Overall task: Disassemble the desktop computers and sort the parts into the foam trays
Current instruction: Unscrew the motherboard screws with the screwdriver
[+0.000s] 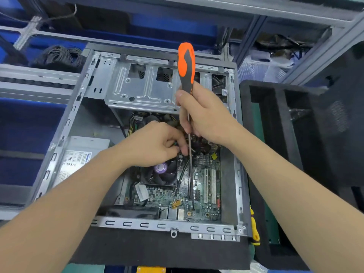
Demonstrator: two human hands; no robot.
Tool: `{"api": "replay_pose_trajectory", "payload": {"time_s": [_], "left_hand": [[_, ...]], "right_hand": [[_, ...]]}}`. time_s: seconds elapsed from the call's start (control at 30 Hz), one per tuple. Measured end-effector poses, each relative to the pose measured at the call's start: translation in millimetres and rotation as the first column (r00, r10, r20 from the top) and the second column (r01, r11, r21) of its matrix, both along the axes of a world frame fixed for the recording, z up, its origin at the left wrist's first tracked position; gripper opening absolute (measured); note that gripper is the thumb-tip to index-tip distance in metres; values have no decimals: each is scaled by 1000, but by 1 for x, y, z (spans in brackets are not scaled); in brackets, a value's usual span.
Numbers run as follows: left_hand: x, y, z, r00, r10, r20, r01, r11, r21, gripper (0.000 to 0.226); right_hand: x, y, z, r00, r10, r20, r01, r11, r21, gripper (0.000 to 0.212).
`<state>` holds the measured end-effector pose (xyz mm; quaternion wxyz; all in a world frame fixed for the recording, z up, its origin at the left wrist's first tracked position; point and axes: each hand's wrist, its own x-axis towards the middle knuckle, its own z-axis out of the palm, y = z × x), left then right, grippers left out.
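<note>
An open desktop case [65,123] lies on its side in front of me, on a black mat. Inside it I see the green motherboard [204,196], a CPU fan [163,170] with a purple label, a silver power supply [78,154] and a metal drive cage [141,89]. My right hand [206,117] grips an orange-and-grey screwdriver [186,64], whose long shaft reaches down to the board. My left hand [155,144] pinches a bundle of cables [136,125] beside the shaft, above the fan. A black foam tray [275,107] stands to the right of the case.
A yellow-handled tool [255,227] lies along the case's right edge on a green mat. Coiled grey cables [59,55] sit in a blue bin at the back left. A grey metal frame [295,14] and shelves run across the back.
</note>
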<state>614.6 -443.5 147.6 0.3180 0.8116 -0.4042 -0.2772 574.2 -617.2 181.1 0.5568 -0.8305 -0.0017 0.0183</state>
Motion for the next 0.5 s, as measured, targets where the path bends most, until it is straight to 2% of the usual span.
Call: {"api": "replay_pose_trajectory", "payload": {"time_s": [0.2,0.37,0.5], "left_hand": [[0,5,4,982,-149,-114,154,988,33,29],[-7,9,7,943,-304,-134,313,949,47,14],[-12,9,7,945,-317,-84,322,945,55,28]], "right_hand": [[7,-11,20,996,-78,34,78,997,5,27],[11,-25,51,980,-182,80,178,982,61,23],[14,-37,79,956,-273,112,262,960,101,20]]}}
